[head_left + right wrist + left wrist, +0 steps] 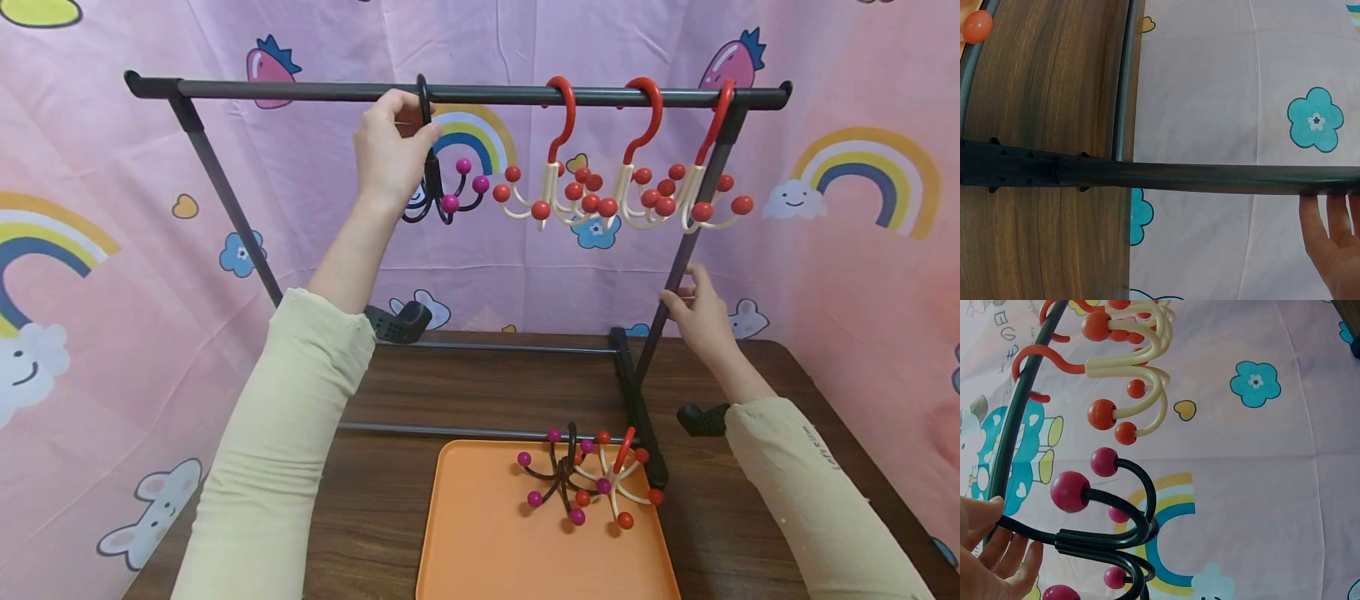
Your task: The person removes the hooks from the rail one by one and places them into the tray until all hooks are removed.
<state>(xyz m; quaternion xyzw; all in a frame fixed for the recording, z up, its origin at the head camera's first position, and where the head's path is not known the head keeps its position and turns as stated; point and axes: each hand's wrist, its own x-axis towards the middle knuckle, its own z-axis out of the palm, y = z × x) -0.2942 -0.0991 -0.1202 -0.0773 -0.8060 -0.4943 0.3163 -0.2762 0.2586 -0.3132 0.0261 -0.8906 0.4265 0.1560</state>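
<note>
My left hand (390,150) pinches the neck of a black multi-arm hook hanger (432,179) with magenta ball tips, its curved top at the rack's top bar (300,90). In the left wrist view, thumb and fingers (1013,556) lie on either side of that black neck (1032,532). Three cream hangers with red hooks (643,117) and red balls hang from the bar to the right. My right hand (705,317) holds the rack's right post (675,271) about midway up, thumb in front. In the right wrist view, fingers (1313,228) meet the post's edge, their tips partly hidden.
An orange tray (480,533) lies on the brown wooden table (360,483) in front of the rack. On its far right side stand a black hanger (562,471) with magenta balls and a cream-and-red one (617,479). A patterned pink curtain (480,275) surrounds the table.
</note>
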